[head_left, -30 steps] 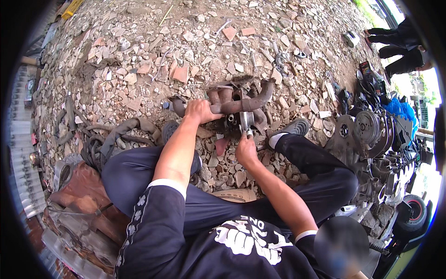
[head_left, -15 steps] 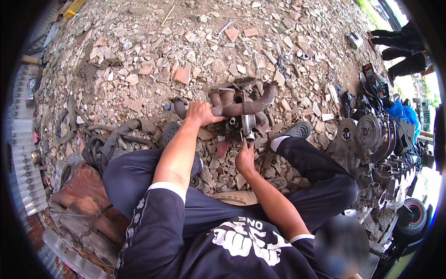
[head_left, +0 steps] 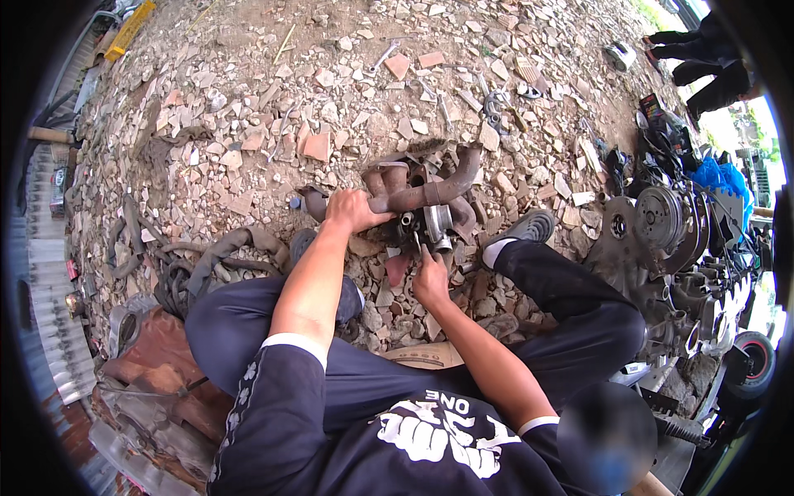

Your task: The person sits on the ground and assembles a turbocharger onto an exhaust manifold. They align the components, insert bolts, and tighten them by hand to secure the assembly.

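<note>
A rusty exhaust manifold (head_left: 438, 193) with curved pipes stands on the rubble between my feet. My left hand (head_left: 354, 210) is closed round the left part of its pipe. Below the pipe sits a silver metal housing (head_left: 439, 221) with a round opening, joined to darker, greasy parts. My right hand (head_left: 429, 281) is closed just below the housing, its fingers pinching what looks like a thin metal tool (head_left: 417, 238). The tool's far end is lost among the dark parts, so its kind cannot be made out. A reddish flat piece (head_left: 395, 269) lies left of the right hand.
Spanners (head_left: 383, 56) lie on the broken-tile ground ahead. Black hoses (head_left: 223, 248) coil at left beside a brown crumpled cover (head_left: 161, 364). Discs (head_left: 657, 227) and metal parts pile up at right. Another person's head (head_left: 608, 438) is close at lower right; others' legs (head_left: 703, 70) show far right.
My right hand has shifted slightly left and down along the housing, and the thin metal tool shows at its fingertips. My left hand keeps its grip on the manifold. The view has shifted slightly.
</note>
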{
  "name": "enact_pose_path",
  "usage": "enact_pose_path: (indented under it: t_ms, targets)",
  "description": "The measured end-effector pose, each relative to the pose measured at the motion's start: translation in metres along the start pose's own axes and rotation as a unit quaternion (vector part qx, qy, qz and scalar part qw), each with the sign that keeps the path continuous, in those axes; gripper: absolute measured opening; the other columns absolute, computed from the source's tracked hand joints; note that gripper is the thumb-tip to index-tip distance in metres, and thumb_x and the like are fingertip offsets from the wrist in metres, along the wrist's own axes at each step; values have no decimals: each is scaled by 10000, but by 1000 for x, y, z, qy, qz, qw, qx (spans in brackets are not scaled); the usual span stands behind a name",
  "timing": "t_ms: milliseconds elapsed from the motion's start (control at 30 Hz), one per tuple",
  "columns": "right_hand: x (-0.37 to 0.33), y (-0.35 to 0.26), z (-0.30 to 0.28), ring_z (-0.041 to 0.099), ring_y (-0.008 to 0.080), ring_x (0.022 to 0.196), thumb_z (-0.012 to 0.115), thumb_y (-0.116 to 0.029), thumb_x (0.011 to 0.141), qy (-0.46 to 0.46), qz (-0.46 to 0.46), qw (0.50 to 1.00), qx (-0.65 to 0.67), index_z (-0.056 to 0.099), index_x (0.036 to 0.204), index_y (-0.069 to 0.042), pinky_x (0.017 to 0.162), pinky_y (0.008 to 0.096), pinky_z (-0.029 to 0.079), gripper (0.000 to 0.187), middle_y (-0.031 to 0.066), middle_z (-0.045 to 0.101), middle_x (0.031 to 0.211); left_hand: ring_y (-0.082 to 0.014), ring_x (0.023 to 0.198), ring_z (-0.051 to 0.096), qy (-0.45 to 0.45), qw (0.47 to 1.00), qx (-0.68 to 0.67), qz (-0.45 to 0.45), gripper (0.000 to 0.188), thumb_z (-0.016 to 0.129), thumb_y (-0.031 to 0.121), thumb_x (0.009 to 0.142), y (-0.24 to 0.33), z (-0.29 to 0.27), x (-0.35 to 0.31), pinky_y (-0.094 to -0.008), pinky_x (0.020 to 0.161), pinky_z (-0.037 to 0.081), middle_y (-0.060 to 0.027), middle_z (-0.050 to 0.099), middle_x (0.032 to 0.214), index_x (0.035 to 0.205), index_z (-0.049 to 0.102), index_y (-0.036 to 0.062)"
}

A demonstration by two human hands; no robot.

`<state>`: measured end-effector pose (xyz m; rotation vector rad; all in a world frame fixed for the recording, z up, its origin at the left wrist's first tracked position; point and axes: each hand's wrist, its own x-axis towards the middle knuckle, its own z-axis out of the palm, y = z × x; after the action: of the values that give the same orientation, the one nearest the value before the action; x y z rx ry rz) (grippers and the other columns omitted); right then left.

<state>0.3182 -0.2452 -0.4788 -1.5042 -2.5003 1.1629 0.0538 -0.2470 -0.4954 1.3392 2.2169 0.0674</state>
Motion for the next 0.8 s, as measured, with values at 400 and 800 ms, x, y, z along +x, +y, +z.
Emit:
enact_pose_path:
  t_ms: [400, 800]
  targets:
    - [13, -25, 45, 625, 538, 1031, 650, -148, 814, 36, 67, 997, -5, 439, 1380, 221, 929, 530, 522, 708, 403, 643, 1043, -336, 908, 757, 13, 1000, 6, 11, 857, 739, 825, 663, 2, 0, 1, -417, 875, 597, -218, 767, 913, 857, 786, -8]
    - [55, -47, 28, 657, 516, 1025, 650, -103, 839, -179, 18, 950, -257, 644, 1200, 167, 923, 478, 542, 450, 346, 677, 1004, -354, 954, 749, -13, 1000, 0, 2, 827, 746, 806, 673, 9, -4, 4, -446, 911, 584, -234, 764, 948, 920, 794, 19]
